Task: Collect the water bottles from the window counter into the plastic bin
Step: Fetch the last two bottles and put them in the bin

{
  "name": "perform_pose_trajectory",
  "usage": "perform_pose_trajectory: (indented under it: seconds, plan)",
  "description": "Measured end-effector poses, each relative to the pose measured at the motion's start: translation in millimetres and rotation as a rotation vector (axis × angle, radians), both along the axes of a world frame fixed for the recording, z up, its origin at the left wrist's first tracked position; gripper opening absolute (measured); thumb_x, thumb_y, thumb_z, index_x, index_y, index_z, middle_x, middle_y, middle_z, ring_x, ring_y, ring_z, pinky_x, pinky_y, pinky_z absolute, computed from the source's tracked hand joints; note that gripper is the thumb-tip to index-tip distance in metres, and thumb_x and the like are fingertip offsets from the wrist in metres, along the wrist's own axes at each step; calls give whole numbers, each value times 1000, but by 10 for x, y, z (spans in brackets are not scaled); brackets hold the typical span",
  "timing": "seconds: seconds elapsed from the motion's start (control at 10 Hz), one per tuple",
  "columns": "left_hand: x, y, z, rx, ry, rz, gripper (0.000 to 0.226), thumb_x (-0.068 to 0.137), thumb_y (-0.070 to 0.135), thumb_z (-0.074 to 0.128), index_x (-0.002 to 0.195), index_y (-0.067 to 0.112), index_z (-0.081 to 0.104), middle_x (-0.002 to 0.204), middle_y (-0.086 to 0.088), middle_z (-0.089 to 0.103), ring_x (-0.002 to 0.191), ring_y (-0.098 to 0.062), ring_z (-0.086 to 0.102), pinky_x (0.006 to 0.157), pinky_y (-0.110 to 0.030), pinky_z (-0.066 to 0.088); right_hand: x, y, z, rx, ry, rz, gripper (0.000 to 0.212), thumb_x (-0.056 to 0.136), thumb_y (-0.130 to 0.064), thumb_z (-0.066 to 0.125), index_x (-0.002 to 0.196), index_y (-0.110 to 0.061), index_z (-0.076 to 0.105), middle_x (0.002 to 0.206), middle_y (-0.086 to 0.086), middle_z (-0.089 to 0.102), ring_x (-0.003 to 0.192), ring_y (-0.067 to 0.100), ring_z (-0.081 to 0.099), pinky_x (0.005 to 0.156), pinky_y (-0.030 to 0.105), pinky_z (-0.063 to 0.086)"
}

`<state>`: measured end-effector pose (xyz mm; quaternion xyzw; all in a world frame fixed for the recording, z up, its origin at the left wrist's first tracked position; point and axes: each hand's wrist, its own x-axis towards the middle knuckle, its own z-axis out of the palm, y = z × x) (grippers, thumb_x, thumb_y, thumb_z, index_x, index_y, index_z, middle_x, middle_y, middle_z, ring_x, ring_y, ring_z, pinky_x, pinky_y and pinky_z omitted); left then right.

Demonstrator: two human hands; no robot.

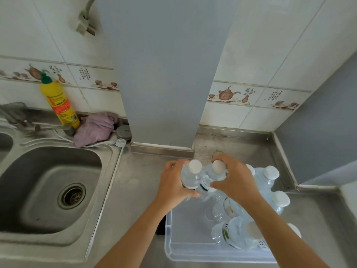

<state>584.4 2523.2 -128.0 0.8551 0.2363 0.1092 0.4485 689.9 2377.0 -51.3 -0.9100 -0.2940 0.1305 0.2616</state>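
At the far left a stainless steel sink basin (52, 190) is sunk into the steel bench (139, 171). Behind it, against the tiled wall, stand a yellow squeeze bottle with a green cap (59, 101) and a crumpled lilac cloth (94, 128), parked out of the working area. A white cable with a plug (119, 142) trails along the sink's far rim.

To the right of the sink, the left hand (173, 182) wraps its fingers round a clear plastic water bottle with a white cap (190, 176), gripping it by the shoulder and upper body. Just beside it, the right hand (234, 180) grips a second clear white-capped bottle (214, 173) the same way. The two bottles are held upright and pressed together above the far edge of the translucent plastic bin (193, 254), probably so that both can go in as a pair in one trip.

The bin sits at the near edge of the bench, close to the person, which keeps the carry short. Inside it, towards its right side, several clear bottles (229, 235) already lie on their sides. Its left part appears free, the likely spot for the held pair.

Further right, more white-capped bottles (268, 178) stand upright on the bench beyond the bin, near the corner of the wall, not yet collected. The task looks partly done.
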Motion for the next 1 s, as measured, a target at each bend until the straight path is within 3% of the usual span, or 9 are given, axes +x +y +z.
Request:
perform_pose_trajectory:
  seconds: [0.2,0.3,0.5,0.7,0.9,1.0]
  plan:
    - [-26,29,51,53,-21,-34,93,53,34,93,134,28,50,126,16,55,119,-12,50,96,-30,41,-43,0,10,1,-3,10,58,65,-17,86,114,-25,56,107,-8,62,93,13,58,80,26,49]
    - [-30,7,127,72,-32,-44,85,60,32,90,135,32,50,119,23,54,113,-7,51,90,-26,41,-51,1,6,-2,-21,15,57,67,-17,84,115,-25,55,109,-5,64,92,13,57,77,27,49]
    - [-40,-63,77,49,-23,-22,85,60,37,87,134,40,43,129,15,56,122,-15,51,95,-40,48,-64,-14,-1,-3,-65,56,60,72,-16,79,125,-24,51,118,-2,63,98,15,59,78,22,46]
    - [0,-136,124,-30,-99,-42,88,63,38,89,135,40,39,128,22,53,117,-7,52,94,-29,46,-68,-14,-24,42,-104,78,59,76,-21,77,129,-26,52,123,-4,61,104,14,58,82,21,45]
    - [1,-190,217,-63,-161,-41,76,71,38,86,134,36,43,120,22,57,111,-1,54,85,-13,43,-78,-60,6,111,-171,79,39,82,-25,70,120,-22,62,115,-3,66,99,14,61,80,20,46]
    - [-46,-209,277,-14,-196,-20,61,79,42,78,132,33,48,123,18,58,113,-4,55,90,-23,47,-119,-137,64,169,-182,80,33,83,-26,70,115,-22,65,113,-4,67,99,14,62,81,24,50]
